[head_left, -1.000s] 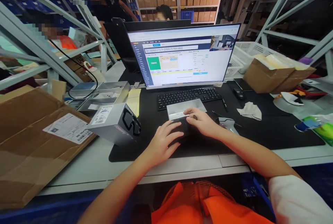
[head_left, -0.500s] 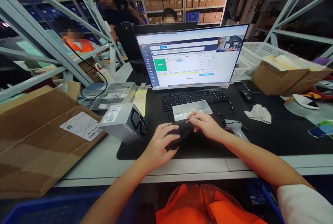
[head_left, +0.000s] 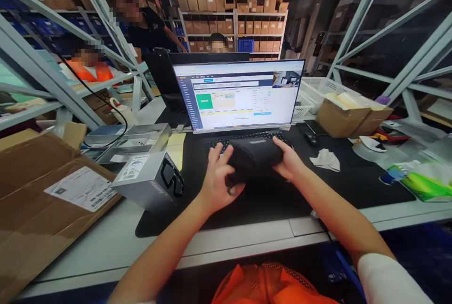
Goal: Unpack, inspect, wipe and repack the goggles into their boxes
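Observation:
Between my two hands is a black case (head_left: pixel 256 158) with a small grey logo, raised over the desk mat in front of the keyboard (head_left: pixel 214 145). My left hand (head_left: pixel 219 177) grips its left end, thumb low and some fingers lifted. At the right end, my right hand (head_left: pixel 288 160) is closed on the case; part of its fingers is hidden behind it. The case covers much of the keyboard. To the left of my left hand stands a grey box (head_left: pixel 148 181) printed with goggles and bearing a white label.
A large opened cardboard carton (head_left: pixel 52 214) lies at left, with metal trays (head_left: pixel 141 141) behind. The monitor (head_left: pixel 240 97) stands ahead. At right are a mouse (head_left: pixel 310 139), a crumpled white cloth (head_left: pixel 325 160) and a brown box (head_left: pixel 342 116). Co-workers are beyond the desk.
The black case has risen from the mat and turned, now held at both ends. My right hand has moved from its top to its right end. The view has tilted up.

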Motion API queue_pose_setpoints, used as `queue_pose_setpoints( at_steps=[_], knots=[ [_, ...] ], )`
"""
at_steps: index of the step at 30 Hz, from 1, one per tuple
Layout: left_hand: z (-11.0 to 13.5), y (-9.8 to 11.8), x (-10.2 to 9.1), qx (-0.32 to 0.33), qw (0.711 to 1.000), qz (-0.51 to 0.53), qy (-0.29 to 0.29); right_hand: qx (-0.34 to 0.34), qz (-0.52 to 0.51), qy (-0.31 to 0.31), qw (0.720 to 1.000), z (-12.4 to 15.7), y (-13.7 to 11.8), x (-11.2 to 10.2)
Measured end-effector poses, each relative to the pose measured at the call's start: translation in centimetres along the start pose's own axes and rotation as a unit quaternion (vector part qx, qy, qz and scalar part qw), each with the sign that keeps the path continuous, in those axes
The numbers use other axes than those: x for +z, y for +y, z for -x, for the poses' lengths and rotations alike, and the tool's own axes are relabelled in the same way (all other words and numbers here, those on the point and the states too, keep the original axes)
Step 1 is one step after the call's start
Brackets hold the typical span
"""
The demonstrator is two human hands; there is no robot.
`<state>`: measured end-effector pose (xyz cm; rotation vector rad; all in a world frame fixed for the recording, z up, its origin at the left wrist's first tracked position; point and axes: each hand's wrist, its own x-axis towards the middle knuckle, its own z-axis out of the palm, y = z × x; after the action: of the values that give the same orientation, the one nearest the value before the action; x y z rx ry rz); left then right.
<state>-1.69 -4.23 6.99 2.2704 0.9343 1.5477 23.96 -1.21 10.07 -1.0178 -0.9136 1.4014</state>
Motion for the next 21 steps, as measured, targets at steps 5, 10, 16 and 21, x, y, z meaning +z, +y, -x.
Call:
queue_pose_setpoints(
  at_steps=[5, 10, 16, 21],
  knots=[
    [-1.7, -3.0, 1.7, -0.170, 0.973, 0.152, 0.020, -0.159, 0.090, 0.111, 0.977, -3.8, 1.5, -0.2],
    [-2.1, -7.2, 3.7, -0.302, 0.933, 0.152, 0.123, -0.159, 0.218, 0.067, 0.961, -5.1, 3.8, 0.2],
    [-2.7, -9.5, 5.4, -0.385, 0.891, 0.207, 0.120, -0.152, 0.329, 0.032, 0.932, -5.6, 3.7, -0.8],
    [-3.8, -9.9, 5.7, -0.439, 0.865, 0.232, 0.068, -0.125, 0.364, 0.019, 0.923, -5.7, 3.9, -2.0]
  ],
)
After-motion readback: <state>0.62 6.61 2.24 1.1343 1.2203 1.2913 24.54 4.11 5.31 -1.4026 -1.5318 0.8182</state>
